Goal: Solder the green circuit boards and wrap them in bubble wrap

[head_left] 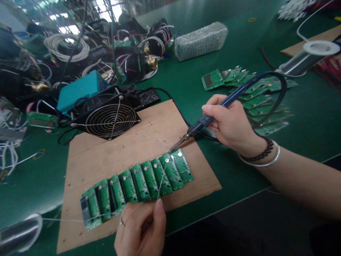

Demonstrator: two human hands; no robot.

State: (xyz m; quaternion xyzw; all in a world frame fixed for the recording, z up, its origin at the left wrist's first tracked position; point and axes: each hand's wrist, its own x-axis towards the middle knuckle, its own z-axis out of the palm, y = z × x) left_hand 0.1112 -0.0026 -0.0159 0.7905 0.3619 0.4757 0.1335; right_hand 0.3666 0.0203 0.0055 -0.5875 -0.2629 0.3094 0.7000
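My right hand is wrapped around the dark-blue, pen-shaped soldering iron; my left hand pinches a thin, silvery solder wire. The iron's metal tip is at the upper edge of the overlapping row of green, rectangular circuit boards on the flat, tan sheet (contact cannot be confirmed). Its long axis runs diagonally, tip pointing down-left. Handling: the iron should be light and rigid; grip the handle only, clear of bare metal. The wire points up, slightly right, and should bend easily; hold it near its free end.
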